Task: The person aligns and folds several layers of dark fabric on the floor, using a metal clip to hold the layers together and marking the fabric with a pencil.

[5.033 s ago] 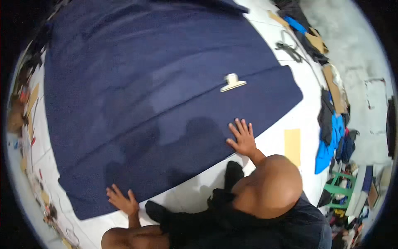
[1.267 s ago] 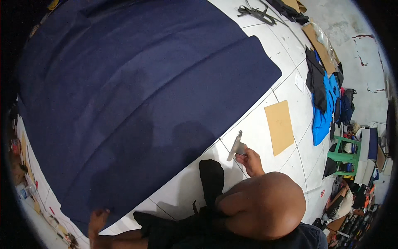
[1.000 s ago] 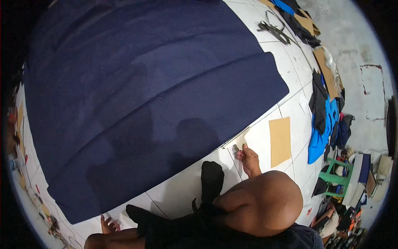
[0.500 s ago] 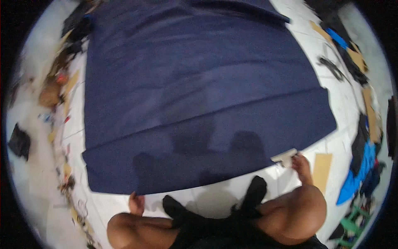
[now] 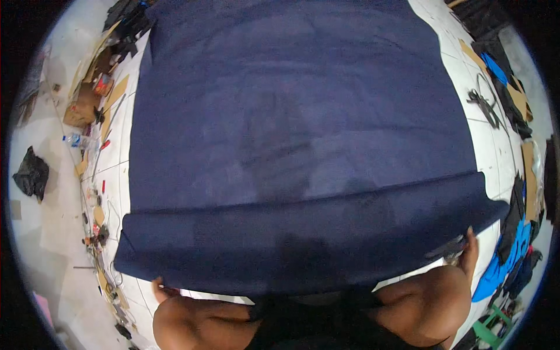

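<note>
A large dark blue fabric [image 5: 291, 140] spreads over the white tiled floor before me. Its near end is doubled back in a wide fold [image 5: 245, 242] running from side to side, and the near edge hangs over my feet, hiding them. At the left end of that edge, my left hand [image 5: 161, 289] is closed on the fabric, partly hidden behind my knee. My right hand [image 5: 470, 252] grips the edge near its right corner. Beside it is a blurred greyish flat piece [image 5: 448, 248], whose kind I cannot make out.
Along the left lie a cardboard box [image 5: 83, 106], a plastic bottle [image 5: 74, 140], a black bag [image 5: 32, 174] and small scraps. On the right are a black cord [image 5: 485, 108], bright blue cloth [image 5: 496, 277], cardboard strips [image 5: 529, 181] and a green stool [image 5: 493, 326].
The fabric's near edge has come toward me and now covers my feet. Both hands have moved outward along it. The pale flat piece by my right hand is less visible.
</note>
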{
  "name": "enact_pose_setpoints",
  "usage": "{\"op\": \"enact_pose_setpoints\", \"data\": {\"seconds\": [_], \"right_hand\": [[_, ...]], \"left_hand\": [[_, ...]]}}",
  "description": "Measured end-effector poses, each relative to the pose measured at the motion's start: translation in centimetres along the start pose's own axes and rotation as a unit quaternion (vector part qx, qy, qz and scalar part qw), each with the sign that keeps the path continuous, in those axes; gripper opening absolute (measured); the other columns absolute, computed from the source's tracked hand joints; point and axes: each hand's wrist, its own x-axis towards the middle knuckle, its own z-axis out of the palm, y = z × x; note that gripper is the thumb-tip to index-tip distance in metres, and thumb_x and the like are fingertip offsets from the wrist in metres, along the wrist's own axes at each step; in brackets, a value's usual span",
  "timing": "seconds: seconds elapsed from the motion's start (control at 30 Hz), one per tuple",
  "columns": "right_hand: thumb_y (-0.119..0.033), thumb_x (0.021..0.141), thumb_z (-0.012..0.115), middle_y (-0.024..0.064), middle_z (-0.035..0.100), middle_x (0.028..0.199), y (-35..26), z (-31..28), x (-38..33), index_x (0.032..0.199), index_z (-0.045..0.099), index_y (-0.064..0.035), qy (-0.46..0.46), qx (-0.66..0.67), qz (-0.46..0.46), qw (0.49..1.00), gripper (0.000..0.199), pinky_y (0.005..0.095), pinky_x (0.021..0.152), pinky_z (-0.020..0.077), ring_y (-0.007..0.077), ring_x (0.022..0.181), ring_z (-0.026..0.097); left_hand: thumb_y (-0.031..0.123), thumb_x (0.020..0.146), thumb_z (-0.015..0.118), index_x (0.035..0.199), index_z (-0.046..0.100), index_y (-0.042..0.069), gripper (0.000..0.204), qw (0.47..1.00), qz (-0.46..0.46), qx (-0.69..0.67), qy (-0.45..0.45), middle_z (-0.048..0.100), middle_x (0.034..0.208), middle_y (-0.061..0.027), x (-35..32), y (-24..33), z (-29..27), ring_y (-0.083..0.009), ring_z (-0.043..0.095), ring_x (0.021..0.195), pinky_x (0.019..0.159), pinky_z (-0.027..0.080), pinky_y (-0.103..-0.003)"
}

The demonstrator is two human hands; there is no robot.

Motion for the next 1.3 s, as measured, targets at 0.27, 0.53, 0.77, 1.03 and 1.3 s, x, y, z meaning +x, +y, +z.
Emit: {"op": "enact_pose_setpoints", "data": {"seconds": [0.27, 0.53, 0.77, 1.03, 1.3], "right_hand": [[-0.042, 0.083, 0.068, 0.0096, 0.058, 0.083, -10.6, 15.9, 8.1, 0.116, 0.05, -0.0048, 0.161, -0.212, -0.304, 0.915, 0.053, 0.034, 0.067, 0.0472, 0.0188, 0.078, 0.057], [-0.035, 0.085, 0.063, 0.0196, 0.054, 0.119, 5.2, 21.2, 6.0, 0.103, 0.061, 0.0012, -0.064, -0.522, -0.546, 0.652, 0.041, 0.0474, 0.095, 0.0352, 0.0346, 0.112, 0.05], [-0.046, 0.083, 0.062, 0.0171, 0.058, 0.117, 4.8, 21.8, 8.4, 0.106, 0.062, -0.002, -0.135, -0.554, -0.448, 0.689, 0.05, 0.047, 0.094, 0.0374, 0.0341, 0.111, 0.052], [-0.037, 0.078, 0.074, 0.0141, 0.061, 0.09, 4.0, 17.2, 8.4, 0.105, 0.054, 0.0038, 0.048, -0.135, 0.099, 0.985, 0.052, 0.0402, 0.057, 0.0508, 0.0258, 0.08, 0.061], [-0.029, 0.08, 0.069, 0.0149, 0.059, 0.117, 8.9, 6.2, 20.6, 0.12, 0.054, 0.0015, -0.033, -0.121, -0.173, 0.977, 0.053, 0.0453, 0.08, 0.0524, 0.0306, 0.1, 0.059]], "left_hand": [[0.043, 0.086, 0.063, 0.096, 0.051, 0.008, 0.039, 0.924, 0.284, 0.204, -0.153, 0.055, 0.081, -0.0048, 1.6, 4.3, 22.0, -0.0132, 0.052, 0.068, 0.064, 0.046, -0.028], [0.044, 0.09, 0.053, 0.136, 0.04, 0.001, 0.064, 0.531, 0.499, 0.655, -0.201, 0.031, 0.141, -0.0294, 5.9, -11.3, 18.2, -0.0454, 0.028, 0.131, 0.107, 0.02, -0.055], [0.044, 0.092, 0.049, 0.145, 0.024, 0.002, 0.072, 0.491, 0.466, 0.693, -0.247, 0.014, 0.151, -0.0264, 8.1, -13.3, 18.1, -0.0431, 0.012, 0.14, 0.112, 0.008, -0.055], [0.043, 0.085, 0.063, 0.121, 0.053, 0.002, 0.055, 0.974, 0.103, 0.202, 0.014, 0.06, 0.11, -0.0152, 18.2, -8.0, 12.4, -0.0256, 0.059, 0.09, 0.074, 0.051, -0.036], [0.031, 0.092, 0.057, 0.103, 0.059, 0.001, 0.031, 0.976, -0.013, 0.035, -0.217, 0.063, 0.087, -0.007, 16.4, -10.8, 14.6, -0.0126, 0.05, 0.048, 0.042, 0.043, -0.022]]}}
